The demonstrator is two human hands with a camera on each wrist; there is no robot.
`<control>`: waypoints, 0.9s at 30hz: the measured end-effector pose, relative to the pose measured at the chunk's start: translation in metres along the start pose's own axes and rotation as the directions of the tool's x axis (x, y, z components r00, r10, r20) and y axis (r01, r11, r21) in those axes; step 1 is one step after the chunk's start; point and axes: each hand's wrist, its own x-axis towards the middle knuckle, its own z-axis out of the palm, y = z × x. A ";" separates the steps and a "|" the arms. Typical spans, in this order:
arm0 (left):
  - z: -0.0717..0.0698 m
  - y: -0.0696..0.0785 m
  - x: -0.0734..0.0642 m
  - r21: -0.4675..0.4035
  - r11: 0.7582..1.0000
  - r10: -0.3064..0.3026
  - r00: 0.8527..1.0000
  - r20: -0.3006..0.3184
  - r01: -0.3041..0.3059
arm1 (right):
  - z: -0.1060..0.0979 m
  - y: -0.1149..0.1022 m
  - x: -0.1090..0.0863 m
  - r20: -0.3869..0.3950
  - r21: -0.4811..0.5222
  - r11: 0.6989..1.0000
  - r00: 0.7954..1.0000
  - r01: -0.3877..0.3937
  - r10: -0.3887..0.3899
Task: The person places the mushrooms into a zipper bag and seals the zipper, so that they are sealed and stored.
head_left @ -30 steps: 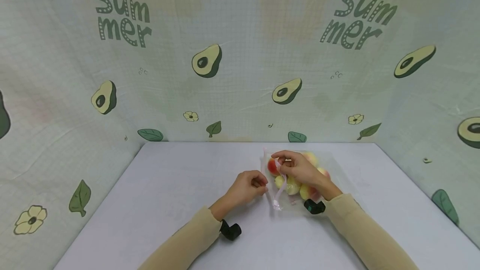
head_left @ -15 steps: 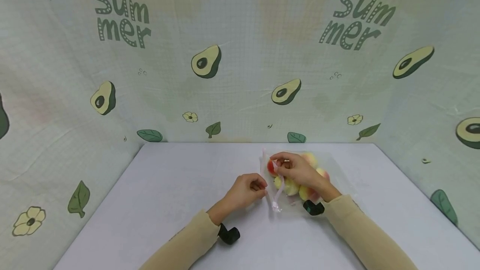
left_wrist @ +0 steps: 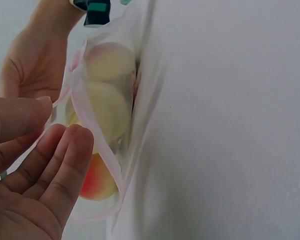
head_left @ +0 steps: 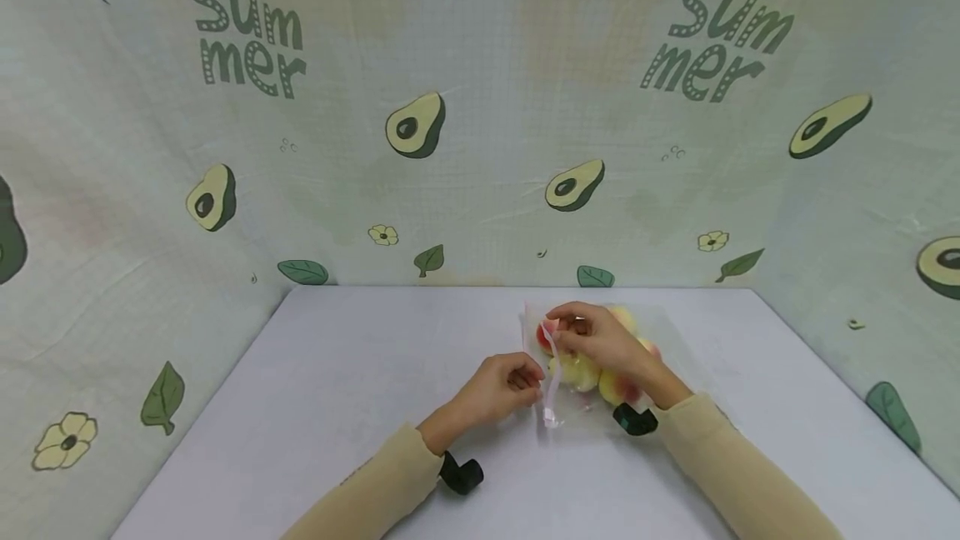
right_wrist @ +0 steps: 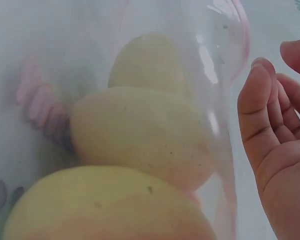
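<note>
A clear zip bag point(head_left: 592, 417) with a pink-edged mouth lies on the table, mouth to the left. Several yellow fruits with red blush, like peaches point(head_left: 618, 387), are inside; pale yellow ones point(right_wrist: 140, 132) fill the right wrist view. My right hand point(head_left: 600, 344) reaches over the bag, thumb and fingers pinching the raised upper edge of its mouth. My left hand point(head_left: 498, 390) is just left of the mouth, fingers loosely curled, thumb apart from them. In the left wrist view, its fingertips stand before the pink strip point(left_wrist: 95, 127); contact there is unclear.
The white table point(head_left: 375, 373) extends left of the bag. Printed cloth point(head_left: 480, 107) with avocados, leaves and "summer" lettering rises behind and at both sides. Black wrist cameras point(head_left: 462, 475) are strapped on both wrists, below beige sleeves.
My left hand has shifted slightly right and toward me, nearer the bag's mouth. The pink strip sits a little farther left at its top. My right hand stays almost in place.
</note>
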 end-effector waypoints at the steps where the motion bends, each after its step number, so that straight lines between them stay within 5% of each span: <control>1: 0.000 0.000 0.000 0.004 1.000 0.003 1.000 0.007 -0.003 | 0.000 -0.001 -0.001 0.000 -0.013 1.000 1.000 0.016 -0.016; 13: 0.000 -0.001 -0.005 0.047 0.999 -0.007 0.997 0.078 0.003 | -0.004 -0.002 -0.042 -0.052 -0.247 0.951 0.978 0.186 -0.204; 27: -0.002 -0.003 -0.012 -0.001 0.999 0.036 0.981 0.190 -0.036 | 0.005 -0.006 -0.069 -0.046 -0.304 0.887 0.925 0.346 -0.377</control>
